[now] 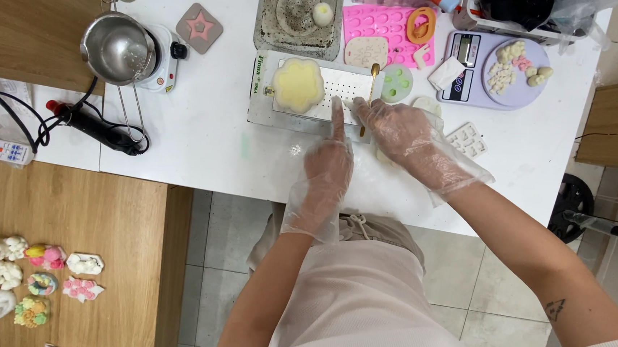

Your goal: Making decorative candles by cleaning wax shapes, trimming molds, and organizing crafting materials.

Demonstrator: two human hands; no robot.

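Both gloved hands on white table [203,137]: left hand [328,164] pointing, empty; right hand [395,132] seemingly pinching gold spoon [370,91].

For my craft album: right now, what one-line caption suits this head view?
Two gloved hands, left hand and right hand, touch a white perforated tray bearing a pale yellow flower-shaped wax piece.

**A home craft workshop for moulded wax or soap pieces**

A white surface [203,137] carries a small hot plate [163,60] with a steel melting pot [118,48], a pink silicone mould [377,26] and a digital scale [490,70]. Finished moulded figures [25,288] lie on a wooden shelf [100,253]. The floor [232,240] is tiled.
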